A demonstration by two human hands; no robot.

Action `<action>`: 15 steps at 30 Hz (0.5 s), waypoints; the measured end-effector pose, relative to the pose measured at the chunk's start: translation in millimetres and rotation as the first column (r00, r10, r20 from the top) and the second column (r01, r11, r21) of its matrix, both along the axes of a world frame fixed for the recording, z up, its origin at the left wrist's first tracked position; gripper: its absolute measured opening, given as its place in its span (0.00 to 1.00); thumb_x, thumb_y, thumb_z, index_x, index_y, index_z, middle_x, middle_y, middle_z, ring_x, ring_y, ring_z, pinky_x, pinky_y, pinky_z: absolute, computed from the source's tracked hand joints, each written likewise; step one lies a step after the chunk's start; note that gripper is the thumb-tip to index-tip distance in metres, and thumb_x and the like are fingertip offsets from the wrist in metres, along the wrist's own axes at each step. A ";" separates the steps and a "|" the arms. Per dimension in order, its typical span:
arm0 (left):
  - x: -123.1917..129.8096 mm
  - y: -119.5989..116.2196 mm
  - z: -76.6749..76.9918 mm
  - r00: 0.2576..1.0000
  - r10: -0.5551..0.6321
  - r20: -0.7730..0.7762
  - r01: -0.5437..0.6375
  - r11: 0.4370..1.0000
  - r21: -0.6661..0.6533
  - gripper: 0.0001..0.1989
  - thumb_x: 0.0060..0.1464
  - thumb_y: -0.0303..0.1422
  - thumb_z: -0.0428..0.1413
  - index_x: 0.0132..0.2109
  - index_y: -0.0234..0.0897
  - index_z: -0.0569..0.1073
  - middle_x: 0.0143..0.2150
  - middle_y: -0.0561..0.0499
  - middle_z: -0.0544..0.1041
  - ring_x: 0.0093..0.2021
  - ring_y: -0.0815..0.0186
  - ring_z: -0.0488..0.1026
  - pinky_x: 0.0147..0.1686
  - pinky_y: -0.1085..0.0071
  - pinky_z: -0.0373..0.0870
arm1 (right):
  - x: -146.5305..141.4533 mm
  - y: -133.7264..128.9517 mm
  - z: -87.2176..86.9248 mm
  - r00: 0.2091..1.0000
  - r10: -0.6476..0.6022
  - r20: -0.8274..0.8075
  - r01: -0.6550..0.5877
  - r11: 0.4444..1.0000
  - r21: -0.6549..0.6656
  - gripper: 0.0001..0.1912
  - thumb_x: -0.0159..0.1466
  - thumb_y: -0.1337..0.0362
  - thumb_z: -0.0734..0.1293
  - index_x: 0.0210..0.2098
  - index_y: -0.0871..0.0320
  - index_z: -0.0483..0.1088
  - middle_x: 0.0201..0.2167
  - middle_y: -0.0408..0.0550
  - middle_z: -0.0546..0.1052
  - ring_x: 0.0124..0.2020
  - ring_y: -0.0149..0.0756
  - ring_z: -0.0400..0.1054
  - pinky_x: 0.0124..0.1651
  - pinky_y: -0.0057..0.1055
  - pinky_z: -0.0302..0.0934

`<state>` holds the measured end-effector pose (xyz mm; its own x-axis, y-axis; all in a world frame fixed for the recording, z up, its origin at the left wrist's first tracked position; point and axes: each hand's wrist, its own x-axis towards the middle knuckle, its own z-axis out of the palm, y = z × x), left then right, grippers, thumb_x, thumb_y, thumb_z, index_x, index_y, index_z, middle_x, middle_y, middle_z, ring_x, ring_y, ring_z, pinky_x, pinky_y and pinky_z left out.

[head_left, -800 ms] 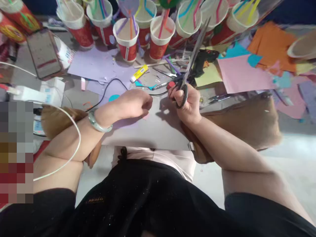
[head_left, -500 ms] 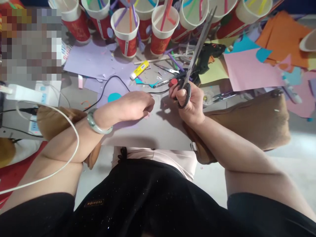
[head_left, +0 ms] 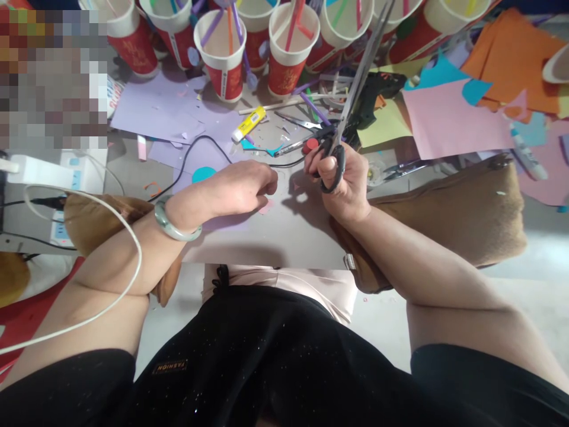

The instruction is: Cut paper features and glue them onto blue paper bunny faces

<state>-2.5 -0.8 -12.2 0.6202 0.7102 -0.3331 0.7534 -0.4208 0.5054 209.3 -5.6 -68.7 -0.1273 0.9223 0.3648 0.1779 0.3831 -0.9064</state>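
My right hand [head_left: 344, 184] is closed round the black handles of a pair of scissors [head_left: 355, 89], whose long blades point up and away. My left hand [head_left: 246, 188] is low over the table's front part, fingers bent down and pressed together beside a small pink paper piece [head_left: 265, 207]. Whether its fingertips grip the piece is hidden. A black cable [head_left: 186, 157] passes behind this hand. Near the hands lie a yellow glue stick [head_left: 249, 123], a red cap [head_left: 310, 145] and a blue paper circle [head_left: 204, 175].
Red and white paper cups [head_left: 224, 80] holding coloured strips line the back. Purple paper [head_left: 151, 110] lies left, pink paper [head_left: 457, 118] and orange paper [head_left: 511, 59] right. Brown cushions [head_left: 448, 219] lie under my forearms. A white cable [head_left: 140, 261] crosses my left arm.
The view has shifted slightly. My left fingers have lifted or shifted a little, and more of the pink piece shows below them. My right hand still holds the scissors.
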 end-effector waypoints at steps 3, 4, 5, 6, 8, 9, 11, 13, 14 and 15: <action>-2.9 0.6 4.3 1.000 0.028 0.001 -0.028 0.993 0.116 0.11 0.53 0.25 0.55 0.43 0.36 0.80 0.39 0.47 0.80 0.40 0.61 0.76 0.41 0.66 0.66 | 0.7 0.2 -0.8 1.000 -0.007 0.010 0.007 1.000 -0.011 0.33 0.64 0.30 0.61 0.26 0.54 0.65 0.23 0.40 0.67 0.23 0.30 0.61 0.29 0.33 0.63; -3.4 0.4 5.7 0.999 0.040 -0.008 -0.038 0.988 0.149 0.12 0.53 0.25 0.55 0.43 0.36 0.80 0.40 0.46 0.80 0.42 0.60 0.76 0.42 0.66 0.66 | 1.1 0.4 -1.3 1.000 -0.007 0.014 0.007 1.000 -0.014 0.33 0.64 0.30 0.61 0.27 0.54 0.66 0.23 0.40 0.67 0.23 0.30 0.62 0.29 0.33 0.64; -3.6 -0.2 6.7 0.999 0.046 -0.022 -0.042 0.985 0.167 0.11 0.54 0.26 0.55 0.42 0.36 0.80 0.40 0.46 0.80 0.43 0.59 0.76 0.43 0.65 0.67 | 1.6 0.6 -1.9 1.000 -0.008 0.019 0.008 1.000 -0.016 0.33 0.64 0.29 0.61 0.27 0.54 0.66 0.23 0.41 0.67 0.24 0.31 0.63 0.30 0.33 0.65; -3.5 -0.9 7.3 0.998 0.048 -0.040 -0.040 0.985 0.169 0.10 0.54 0.27 0.56 0.42 0.36 0.80 0.39 0.47 0.80 0.42 0.59 0.76 0.43 0.65 0.67 | 2.1 0.8 -2.6 1.000 -0.008 0.025 0.008 1.000 -0.018 0.33 0.63 0.29 0.61 0.27 0.54 0.66 0.24 0.41 0.67 0.25 0.31 0.64 0.31 0.34 0.66; -3.0 -2.8 7.1 0.997 0.029 -0.075 -0.018 0.990 0.141 0.07 0.53 0.31 0.59 0.40 0.37 0.80 0.36 0.48 0.79 0.40 0.59 0.76 0.43 0.65 0.67 | 3.0 1.2 -3.9 0.999 -0.008 0.031 0.008 1.000 -0.015 0.33 0.64 0.29 0.61 0.28 0.54 0.67 0.24 0.42 0.68 0.27 0.33 0.66 0.33 0.34 0.68; -2.8 -3.7 6.7 0.996 0.016 -0.090 -0.005 0.993 0.122 0.07 0.53 0.33 0.60 0.39 0.38 0.79 0.34 0.49 0.78 0.39 0.59 0.76 0.42 0.65 0.67 | 3.3 1.3 -4.3 0.999 -0.007 0.032 0.007 1.000 -0.013 0.32 0.64 0.30 0.61 0.28 0.54 0.67 0.24 0.42 0.68 0.27 0.33 0.67 0.34 0.35 0.69; -2.9 -4.6 6.4 0.994 -0.001 -0.106 0.012 0.995 0.100 0.06 0.53 0.35 0.61 0.37 0.39 0.79 0.31 0.51 0.77 0.36 0.60 0.76 0.41 0.66 0.66 | 3.3 1.2 -4.3 0.999 -0.002 0.032 0.002 1.000 -0.008 0.32 0.65 0.31 0.61 0.28 0.54 0.67 0.24 0.42 0.68 0.28 0.33 0.67 0.35 0.35 0.70; -3.1 -4.2 7.9 0.995 0.000 -0.099 0.010 0.995 0.098 0.05 0.52 0.35 0.62 0.36 0.39 0.79 0.30 0.52 0.77 0.35 0.62 0.75 0.40 0.67 0.65 | 2.6 0.7 -3.3 1.000 0.001 0.025 -0.001 1.000 0.001 0.32 0.65 0.31 0.61 0.28 0.54 0.67 0.24 0.41 0.68 0.27 0.33 0.67 0.35 0.35 0.69; -3.1 -3.8 9.4 0.996 0.009 -0.094 0.000 0.995 0.099 0.05 0.52 0.35 0.62 0.36 0.39 0.79 0.30 0.52 0.77 0.35 0.62 0.75 0.39 0.67 0.65 | 2.1 0.4 -2.6 1.000 0.000 0.021 0.000 1.000 0.007 0.32 0.65 0.31 0.61 0.28 0.54 0.67 0.24 0.41 0.68 0.27 0.33 0.66 0.34 0.35 0.69; -2.8 -3.3 11.2 0.996 0.018 -0.089 -0.010 0.995 0.099 0.05 0.52 0.35 0.62 0.35 0.38 0.79 0.30 0.51 0.77 0.35 0.63 0.75 0.39 0.68 0.65 | 1.7 0.1 -1.9 1.000 -0.003 0.018 0.003 1.000 0.013 0.32 0.65 0.31 0.61 0.27 0.54 0.66 0.24 0.41 0.67 0.26 0.33 0.65 0.34 0.35 0.69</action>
